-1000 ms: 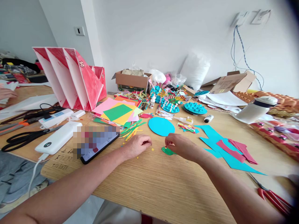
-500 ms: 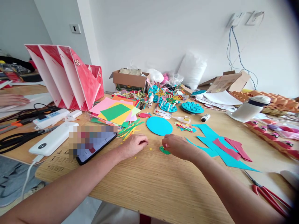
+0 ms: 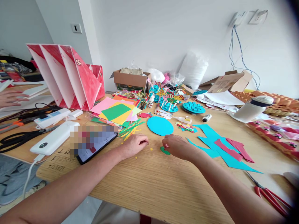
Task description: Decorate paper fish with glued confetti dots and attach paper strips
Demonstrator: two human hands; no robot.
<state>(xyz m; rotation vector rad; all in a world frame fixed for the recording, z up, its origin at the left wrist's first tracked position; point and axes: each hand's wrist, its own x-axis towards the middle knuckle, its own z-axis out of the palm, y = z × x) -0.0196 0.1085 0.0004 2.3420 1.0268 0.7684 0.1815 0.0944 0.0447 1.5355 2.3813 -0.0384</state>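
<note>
My left hand (image 3: 135, 145) rests on the table with its fingers curled together; whatever they hold, if anything, is hidden. My right hand (image 3: 176, 146) is closed too, its fingertips bent down over a small green paper cutout (image 3: 165, 151) and hiding part of it. Whether the fingers pinch something tiny cannot be made out. Between the hands lies a tiny yellow paper bit (image 3: 151, 149). Just beyond them is a flat blue paper oval (image 3: 160, 126). Green and yellow paper strips (image 3: 131, 129) lie past my left hand, and blue paper offcuts (image 3: 213, 141) beside my right forearm.
A phone (image 3: 97, 147) and a white power bank (image 3: 54, 138) lie at left, near black scissors (image 3: 22, 138). Red-handled scissors (image 3: 268, 194) are at right. Coloured sheets (image 3: 115, 112), a glue bottle (image 3: 183, 119) and a red-white rack (image 3: 70, 77) stand farther back. Another person's hand (image 3: 11, 98) shows at far left.
My hands keep nearly the same pose, and the view shifts slightly. At far left, the other person's hand has lifted, with a white piece now raised beside it.
</note>
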